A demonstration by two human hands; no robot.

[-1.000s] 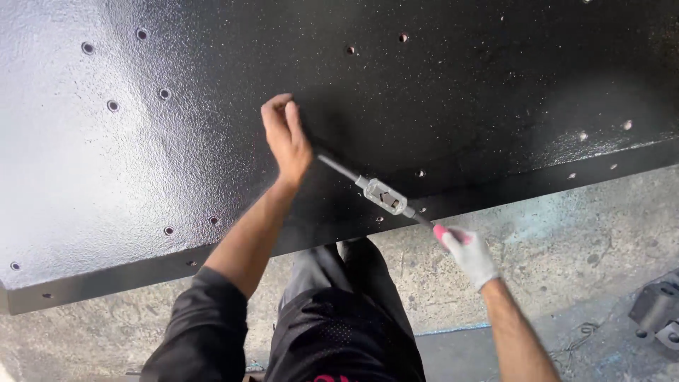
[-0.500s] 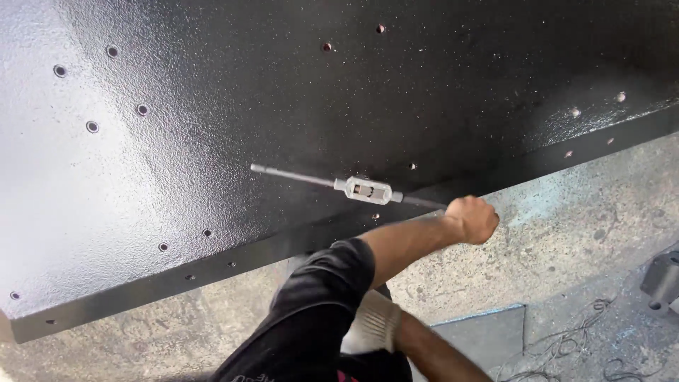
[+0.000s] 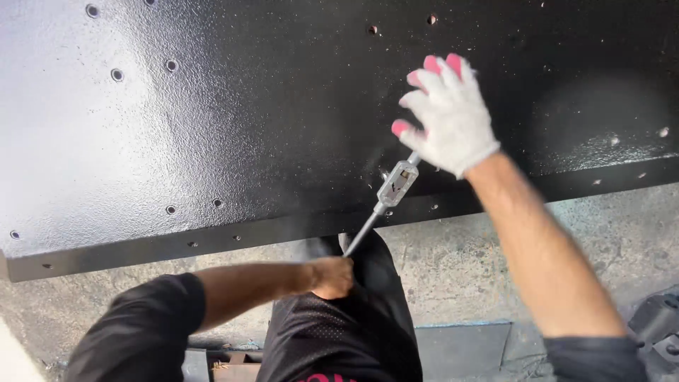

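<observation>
A metal tap wrench (image 3: 396, 182) stands on a large black painted steel plate (image 3: 233, 127) near its front edge, with its handles running diagonally. My bare left hand (image 3: 334, 276) grips the lower handle end, below the plate's edge. My right hand (image 3: 447, 117), in a white glove with pink fingertips, covers the upper handle end and hides its tip. The wrench's middle body sits over a hole close to the plate's edge.
Several small drilled holes (image 3: 117, 74) dot the plate, some along its front edge. Below the plate lie a rough concrete floor (image 3: 481, 262), my black-clad legs (image 3: 339, 332), and a dark object (image 3: 654, 322) at the far right.
The wrench has turned from nearly level to a steep diagonal. My left hand swung from the right end down to the lower end. My gloved right hand rose from near my body onto the upper handle.
</observation>
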